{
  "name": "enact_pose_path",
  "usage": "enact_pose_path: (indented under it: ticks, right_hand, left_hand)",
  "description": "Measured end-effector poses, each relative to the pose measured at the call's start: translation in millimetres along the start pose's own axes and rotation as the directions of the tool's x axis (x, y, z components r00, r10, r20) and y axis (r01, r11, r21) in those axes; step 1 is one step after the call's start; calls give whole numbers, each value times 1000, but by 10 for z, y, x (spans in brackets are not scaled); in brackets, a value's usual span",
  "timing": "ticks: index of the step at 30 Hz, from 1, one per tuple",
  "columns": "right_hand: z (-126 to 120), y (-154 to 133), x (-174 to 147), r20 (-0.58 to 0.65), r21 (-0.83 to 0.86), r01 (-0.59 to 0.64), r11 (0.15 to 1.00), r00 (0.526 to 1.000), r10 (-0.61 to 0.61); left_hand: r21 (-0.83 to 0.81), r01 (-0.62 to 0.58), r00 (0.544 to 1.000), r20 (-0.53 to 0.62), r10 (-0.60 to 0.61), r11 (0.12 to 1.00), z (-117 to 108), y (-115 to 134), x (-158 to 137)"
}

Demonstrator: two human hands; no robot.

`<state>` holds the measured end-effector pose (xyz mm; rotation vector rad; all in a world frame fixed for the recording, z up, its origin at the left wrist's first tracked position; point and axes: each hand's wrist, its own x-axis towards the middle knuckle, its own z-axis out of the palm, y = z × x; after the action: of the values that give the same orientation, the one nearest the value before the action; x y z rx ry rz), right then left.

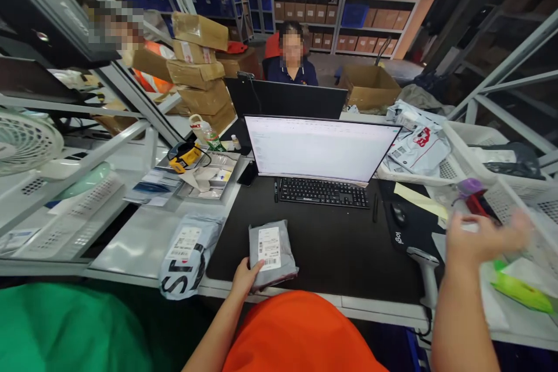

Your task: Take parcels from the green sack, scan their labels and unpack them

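Note:
My left hand (pixel 248 275) grips the lower left corner of a grey plastic parcel (pixel 285 244), thumb on top beside its white label. The parcel lies at the front edge of a black desk mat (pixel 349 256). My right hand (pixel 483 238) is raised at the right, by a white basket (pixel 534 238), a purple roll (pixel 469 187) and a red item (pixel 479 203). Motion smears its fingers. Below it is a barcode scanner (pixel 427 276). A second labelled parcel (pixel 187 253), pale with black letters, lies left of the mat.
A monitor (pixel 322 148) stands behind a keyboard (pixel 325 192). The mouse (pixel 398 214) is at the right, near bagged parcels (pixel 421 142) in a basket. Stacked cartons (pixel 200 64) rise at the back left. A person (pixel 292 67) sits opposite. Green clothing (pixel 70 328) shows at the lower left.

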<state>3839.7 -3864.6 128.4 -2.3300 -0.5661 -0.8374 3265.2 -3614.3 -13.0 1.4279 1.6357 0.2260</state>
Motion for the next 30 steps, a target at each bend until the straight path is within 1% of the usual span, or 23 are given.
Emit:
enact_pose_path:
  ticks: [1,2,4,5,7,10,11,13,14,16,18,21,23,25,30]
  right_hand:
    - [159,-13,5,79,14,-14,1000,997,13]
    - [337,-17,-18,221,40,-43,998,975,33]
    - [695,18,-142,429,54,-106,993,900,73]
    - [855,58,-230,490,43,-135,990,866,97]
    - [1108,165,-418,542,4,-178,984,827,148]
    - [1345,311,-641,567,-46,-225,973,796,211]
    - [1404,339,-693,563,-59,-234,970,795,226]
    - [1515,360,-777,529,-60,-205,977,823,206]
    - [1569,358,-814,505,-50,-163,985,847,166]
    - [1676,346,-878,452,-25,-49,999,890,55]
    - [1776,341,-913,406,-22,43,999,913,-31]
    - [1903,355,-879,359,-37,106,994,930,-86]
    - [1966,366,-814,352,-27,117,993,931,-100]
    - [2010,372,-755,347,-10,100,995,933,-91]
    - [2035,380,-727,342,32,63,998,937,-70]
  left_hand:
    - [13,-1,1000,4,1,1000,3,-2,7]
    - [27,-1,1000,6,0,1000,6,-5,14]
    - [57,5,1000,-1,-5,998,11,-8,26]
    - [69,10,1000,-8,-9,998,14,-8,28]
    - [89,23,1000,-19,-21,996,23,-5,23]
    - [125,11,1000,-27,-8,992,52,16,-34]
    - [150,-4,999,-35,9,989,69,29,-71]
    - [235,-8,997,-75,26,972,117,67,-167]
    - [295,14,994,-107,18,955,146,93,-220]
    - [416,95,984,-178,-21,904,208,157,-323]
    - [487,178,970,-234,-68,855,263,235,-402]
    - [521,240,958,-263,-114,819,306,353,-466]
    - [533,263,953,-273,-131,804,311,416,-483]
    - [534,286,947,-283,-151,796,312,464,-494]
    - [544,349,928,-313,-201,763,341,540,-522]
